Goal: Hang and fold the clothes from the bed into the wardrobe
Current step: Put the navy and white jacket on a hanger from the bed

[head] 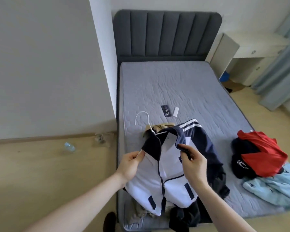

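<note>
Both hands grip the white-and-navy jacket [166,173] at the mattress's [182,84] near edge: left hand [130,164] pinches one front panel, right hand [193,162] the other. White hanger [141,121] sits in its collar. Clothes pile [261,158] lies by the right edge.

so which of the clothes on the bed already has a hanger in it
The navy and white jacket, held by both hands; a white hanger pokes from its collar. The red and light blue garments have none.
</note>
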`<move>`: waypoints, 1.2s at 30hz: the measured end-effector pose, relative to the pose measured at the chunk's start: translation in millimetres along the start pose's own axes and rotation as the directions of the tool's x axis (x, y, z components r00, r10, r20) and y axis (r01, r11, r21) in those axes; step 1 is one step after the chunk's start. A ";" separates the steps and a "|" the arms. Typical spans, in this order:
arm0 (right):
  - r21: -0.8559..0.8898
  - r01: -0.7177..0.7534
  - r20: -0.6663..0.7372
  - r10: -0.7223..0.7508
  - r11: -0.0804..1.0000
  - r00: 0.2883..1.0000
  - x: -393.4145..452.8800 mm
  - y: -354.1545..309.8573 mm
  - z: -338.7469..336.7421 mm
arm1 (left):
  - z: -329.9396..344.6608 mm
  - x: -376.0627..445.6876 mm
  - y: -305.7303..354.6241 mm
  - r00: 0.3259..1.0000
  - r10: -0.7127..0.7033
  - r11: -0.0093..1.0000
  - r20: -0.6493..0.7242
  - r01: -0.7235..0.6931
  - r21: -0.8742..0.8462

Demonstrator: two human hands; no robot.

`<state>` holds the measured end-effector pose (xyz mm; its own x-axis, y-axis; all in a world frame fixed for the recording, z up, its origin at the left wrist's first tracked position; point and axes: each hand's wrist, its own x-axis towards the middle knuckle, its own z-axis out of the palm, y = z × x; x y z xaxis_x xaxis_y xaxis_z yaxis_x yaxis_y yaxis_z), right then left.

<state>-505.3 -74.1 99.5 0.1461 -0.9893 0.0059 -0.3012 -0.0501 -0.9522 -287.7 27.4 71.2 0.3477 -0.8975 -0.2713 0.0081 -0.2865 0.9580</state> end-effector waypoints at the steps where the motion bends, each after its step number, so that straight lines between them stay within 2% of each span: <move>1: -0.027 -0.038 0.019 0.039 0.999 0.999 5.5 14.7 6.4 | 4.4 9.0 -16.7 0.998 -0.060 0.998 0.015 0.060 -0.017; 3: -0.092 -0.110 0.048 0.115 0.990 0.992 17.7 44.9 23.2 | 9.2 29.0 -49.6 0.988 -0.153 0.988 0.017 0.153 -0.026; 7: -0.223 -0.193 0.121 0.224 0.956 0.967 41.5 113.7 68.3 | 6.7 73.2 -122.5 0.967 -0.240 0.969 -0.085 0.244 0.040; 10: -0.320 -0.179 0.178 0.245 0.930 0.953 57.7 167.0 108.4 | -4.9 107.5 -185.3 0.942 -0.296 0.950 -0.160 0.307 0.048; 14: -0.415 -0.136 0.278 0.268 0.900 0.922 77.5 240.1 166.8 | -29.1 147.3 -275.5 0.884 -0.379 0.922 -0.274 0.386 -0.030; 19: -0.462 -0.085 0.365 0.277 0.883 0.889 91.1 318.2 241.4 | -65.0 194.2 -370.2 0.855 -0.377 0.918 -0.356 0.396 -0.021; 24: -0.463 -0.149 0.380 0.347 0.874 0.858 75.0 379.1 280.3 | -90.4 243.0 -431.1 0.834 -0.338 0.907 -0.436 0.412 0.085; 26: -0.526 -0.181 0.355 0.408 0.831 0.841 60.6 402.6 284.3 | -96.2 263.3 -447.0 0.828 -0.336 0.891 -0.449 0.434 0.135; 29: -0.633 -0.210 0.354 0.520 0.745 0.778 34.7 434.2 284.3 | -104.9 287.5 -471.8 0.812 -0.410 0.827 -0.415 0.523 0.208; 32: -0.688 -0.218 0.362 0.588 0.692 0.724 15.2 456.2 283.9 | -108.3 299.2 -484.1 0.804 -0.485 0.716 -0.344 0.591 0.372; 34: -0.704 -0.234 0.352 0.616 0.671 0.705 5.7 466.4 285.5 | -105.1 292.5 -483.9 0.825 -0.419 0.666 -0.379 0.563 0.489; 36: -0.729 -0.248 0.333 0.647 0.638 0.685 -2.7 472.3 287.9 | -96.6 272.8 -479.5 0.901 -0.185 0.665 -0.392 0.408 0.625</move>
<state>-376.6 -55.6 -438.1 0.2192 -0.6646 -0.7143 -0.9152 0.1137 -0.3866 -106.1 -47.7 -453.2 0.6795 -0.6244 -0.3853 -0.4386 -0.7667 0.4688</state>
